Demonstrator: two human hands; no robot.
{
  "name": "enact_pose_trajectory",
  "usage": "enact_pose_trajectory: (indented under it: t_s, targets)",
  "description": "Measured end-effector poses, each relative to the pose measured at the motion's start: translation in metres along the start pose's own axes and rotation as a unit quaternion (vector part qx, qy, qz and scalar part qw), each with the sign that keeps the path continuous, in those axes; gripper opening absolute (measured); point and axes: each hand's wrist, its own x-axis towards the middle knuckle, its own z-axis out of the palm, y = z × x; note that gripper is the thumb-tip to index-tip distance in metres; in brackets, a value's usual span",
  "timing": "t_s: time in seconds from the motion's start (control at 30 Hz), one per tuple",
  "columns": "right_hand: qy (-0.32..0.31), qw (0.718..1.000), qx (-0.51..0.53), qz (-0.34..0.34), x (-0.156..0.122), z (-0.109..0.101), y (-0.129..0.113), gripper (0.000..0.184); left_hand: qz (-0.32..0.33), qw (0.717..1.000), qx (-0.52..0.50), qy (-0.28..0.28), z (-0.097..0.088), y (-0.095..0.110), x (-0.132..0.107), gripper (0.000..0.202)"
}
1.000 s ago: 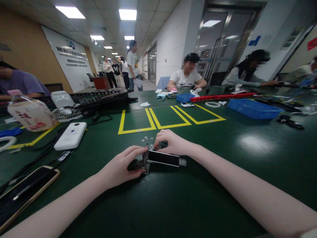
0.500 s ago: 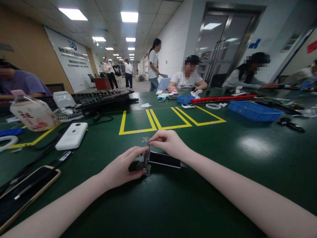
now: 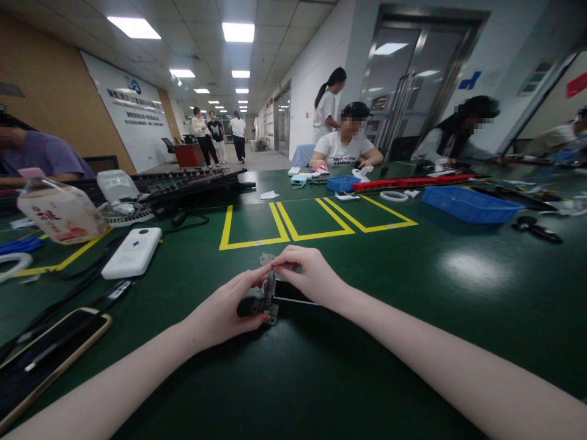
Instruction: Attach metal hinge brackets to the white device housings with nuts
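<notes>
Our left hand grips the dark end of the black-and-metal assembly and presses it on the green table so it cannot slide. Our right hand pinches a small metal piece just above its bracket.

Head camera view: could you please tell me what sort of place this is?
Probably a factory assembly room: a long green table marked with yellow tape, a blue bin, people seated working along it, and the left hand and right hand gripping a small metal part.
</notes>
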Motion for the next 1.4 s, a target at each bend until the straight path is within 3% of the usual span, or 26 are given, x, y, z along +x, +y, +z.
enact_pose_trajectory:
  t_s: [0.33, 0.57, 0.7, 0.8, 0.87, 1.03, 1.13, 1.4]
  targets:
    - [-0.054, 0.986, -0.1, -0.122, -0.011, 0.001, -0.003, 0.024, 0.017, 0.999, 0.025, 0.021, 0.003, -0.002, -0.001, 0.09]
    - [-0.048, 0.982, -0.121, -0.134, -0.013, -0.004, -0.003, 0.029, 0.012, 0.999, 0.031, 0.027, 0.002, -0.002, -0.003, 0.092]
    - [-0.01, 0.984, -0.115, -0.138, -0.013, -0.01, -0.002, 0.027, 0.021, 0.998, 0.047, 0.031, 0.002, -0.003, -0.005, 0.087]
    - [0.049, 0.986, -0.109, -0.113, -0.009, -0.022, 0.006, 0.023, 0.041, 0.996, 0.068, 0.032, 0.002, -0.004, -0.007, 0.081]
    - [0.057, 0.989, -0.122, -0.062, -0.006, -0.034, 0.016, 0.023, 0.052, 0.995, 0.08, 0.032, 0.002, -0.004, -0.008, 0.077]
    - [-0.107, 0.973, -0.196, 0.064, -0.004, -0.055, 0.05, 0.022, 0.051, 0.994, 0.088, 0.03, 0.001, -0.002, -0.009, 0.073]
    - [-0.139, 0.964, -0.22, 0.062, -0.005, -0.054, 0.06, 0.02, 0.052, 0.994, 0.087, 0.028, 0.0, 0.0, -0.009, 0.071]
    - [-0.111, 0.967, -0.224, 0.046, -0.004, -0.042, 0.054, 0.012, 0.06, 0.994, 0.087, 0.033, 0.0, -0.001, -0.008, 0.069]
